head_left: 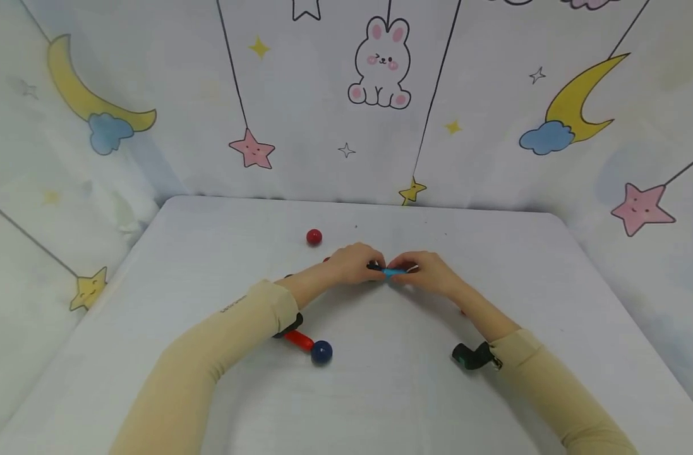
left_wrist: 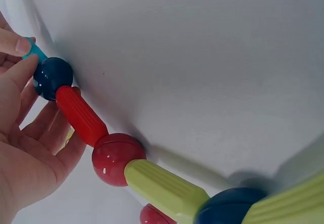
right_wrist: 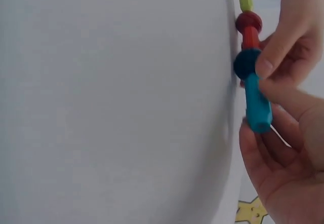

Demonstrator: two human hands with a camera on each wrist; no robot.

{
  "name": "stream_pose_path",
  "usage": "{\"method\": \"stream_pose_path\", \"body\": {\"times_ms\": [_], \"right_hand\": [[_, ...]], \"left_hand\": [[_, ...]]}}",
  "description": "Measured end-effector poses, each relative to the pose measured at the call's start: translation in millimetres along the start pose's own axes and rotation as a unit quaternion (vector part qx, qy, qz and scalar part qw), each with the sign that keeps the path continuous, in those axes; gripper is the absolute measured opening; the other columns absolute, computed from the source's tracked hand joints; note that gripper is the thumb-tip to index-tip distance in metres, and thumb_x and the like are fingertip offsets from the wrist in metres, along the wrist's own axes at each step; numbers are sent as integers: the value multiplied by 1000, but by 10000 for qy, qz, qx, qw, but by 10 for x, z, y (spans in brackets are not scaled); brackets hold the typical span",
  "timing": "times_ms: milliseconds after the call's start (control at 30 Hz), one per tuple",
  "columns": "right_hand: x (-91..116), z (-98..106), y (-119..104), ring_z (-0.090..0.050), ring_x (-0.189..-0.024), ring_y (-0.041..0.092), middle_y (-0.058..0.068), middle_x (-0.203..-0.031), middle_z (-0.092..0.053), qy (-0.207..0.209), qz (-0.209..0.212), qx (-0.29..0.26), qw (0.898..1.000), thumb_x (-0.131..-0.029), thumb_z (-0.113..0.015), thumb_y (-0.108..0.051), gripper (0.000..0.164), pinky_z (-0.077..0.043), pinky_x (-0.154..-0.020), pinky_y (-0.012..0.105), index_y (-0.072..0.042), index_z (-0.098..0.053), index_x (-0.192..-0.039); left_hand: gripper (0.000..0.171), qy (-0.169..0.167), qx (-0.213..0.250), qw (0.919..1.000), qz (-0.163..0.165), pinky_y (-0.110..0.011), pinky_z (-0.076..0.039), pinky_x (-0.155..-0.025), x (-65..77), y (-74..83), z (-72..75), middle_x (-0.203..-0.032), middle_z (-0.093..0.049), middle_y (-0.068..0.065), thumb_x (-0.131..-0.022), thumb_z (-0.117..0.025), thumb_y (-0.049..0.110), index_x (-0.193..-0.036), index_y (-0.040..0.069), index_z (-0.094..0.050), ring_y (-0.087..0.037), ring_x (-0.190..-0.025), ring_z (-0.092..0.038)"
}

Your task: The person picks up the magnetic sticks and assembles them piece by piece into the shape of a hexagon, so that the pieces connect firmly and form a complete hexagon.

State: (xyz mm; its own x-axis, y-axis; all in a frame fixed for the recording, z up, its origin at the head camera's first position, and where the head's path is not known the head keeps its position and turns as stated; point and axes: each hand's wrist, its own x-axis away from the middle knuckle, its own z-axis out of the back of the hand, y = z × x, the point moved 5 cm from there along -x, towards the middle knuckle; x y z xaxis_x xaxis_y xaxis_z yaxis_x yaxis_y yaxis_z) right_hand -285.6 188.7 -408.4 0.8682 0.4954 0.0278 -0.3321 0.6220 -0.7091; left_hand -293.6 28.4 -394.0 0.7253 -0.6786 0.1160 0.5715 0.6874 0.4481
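In the right wrist view, my right hand pinches a light blue rod between thumb and fingers. The rod's upper end meets a dark blue ball, which my left hand holds with its thumb and fingers. From this ball runs a chain: a ribbed red rod, a red ball, a yellow-green rod and another dark blue ball. Left fingers lie behind the red rod. In the head view the hands meet at mid-table, and the left forearm hides most of the chain.
A loose red ball sits beyond the left hand on the white table. Beside the left sleeve, a red rod joins a dark blue ball. A small red piece peeks out beside the right forearm. Printed cloth stands behind.
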Motion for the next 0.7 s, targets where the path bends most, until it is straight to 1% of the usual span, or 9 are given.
{"method": "stream_pose_path", "body": {"times_ms": [100,200,267,333,467,533,600,700], "right_hand": [[-118,19,37,-62,-101,20,1,-110,-69,-93,-280,-96,9995,-93,-67,-31,26,-50,-85,37,-14,-70,-113],[-313,38,44,-60,-99,21,4,-112,-68,-93,-470,-441,9979,-97,-62,-32,29,-49,-85,38,-13,-68,-117],[-486,22,1,-61,-101,23,8,-117,-65,-151,-391,-645,9970,-98,-59,-28,31,-51,-86,39,-9,-66,-121],[-673,-27,-63,-61,-103,25,11,-120,-63,-317,-254,-770,9962,-99,-59,-24,33,-52,-86,38,-5,-62,-126],[-997,-171,-233,-59,-111,27,13,-125,-59,-813,71,-598,9949,-98,-59,-20,39,-52,-88,36,-2,-56,-132],[-1130,-250,-300,-58,-115,27,13,-127,-58,-979,147,-444,9941,-97,-60,-20,41,-50,-91,37,-3,-54,-134],[-1244,-320,-360,-56,-118,28,13,-128,-57,-1056,198,-243,9939,-96,-62,-21,44,-49,-94,38,-4,-53,-136],[-1389,-399,-440,-55,-120,27,11,-132,-55,-1055,304,83,9939,-95,-64,-23,50,-46,-97,40,-8,-50,-140]], "left_hand": [[24,94,8,9999,60,-33,-49,-83,38,-27,0,-113,-66,1,-95,-64,32,-114,17,-70,-15,-98,-55],[24,116,13,9999,63,-31,-48,-81,90,-43,-4,-111,-66,1,-95,-65,31,-114,17,-70,-15,-96,-55],[23,129,35,9999,25,-31,-48,-79,123,-58,-1,-109,-66,1,-94,-66,30,-113,17,-70,-15,-94,-55],[22,140,23,9999,-26,-31,-49,-78,156,-72,0,-107,-66,1,-94,-67,30,-112,17,-71,-14,-93,-55],[20,245,10,9996,-102,-30,-48,-76,213,-115,17,-102,-66,2,-93,-68,28,-108,17,-71,-14,-91,-56],[18,318,12,9994,-149,-29,-48,-75,243,-142,29,-98,-66,3,-92,-69,27,-106,16,-72,-15,-89,-56],[17,391,41,9990,-201,-28,-47,-75,277,-170,44,-95,-67,2,-92,-69,26,-105,15,-72,-16,-88,-56],[17,488,79,9985,-250,-27,-46,-77,324,-209,71,-94,-67,1,-91,-70,24,-104,13,-72,-18,-89,-57]]}}
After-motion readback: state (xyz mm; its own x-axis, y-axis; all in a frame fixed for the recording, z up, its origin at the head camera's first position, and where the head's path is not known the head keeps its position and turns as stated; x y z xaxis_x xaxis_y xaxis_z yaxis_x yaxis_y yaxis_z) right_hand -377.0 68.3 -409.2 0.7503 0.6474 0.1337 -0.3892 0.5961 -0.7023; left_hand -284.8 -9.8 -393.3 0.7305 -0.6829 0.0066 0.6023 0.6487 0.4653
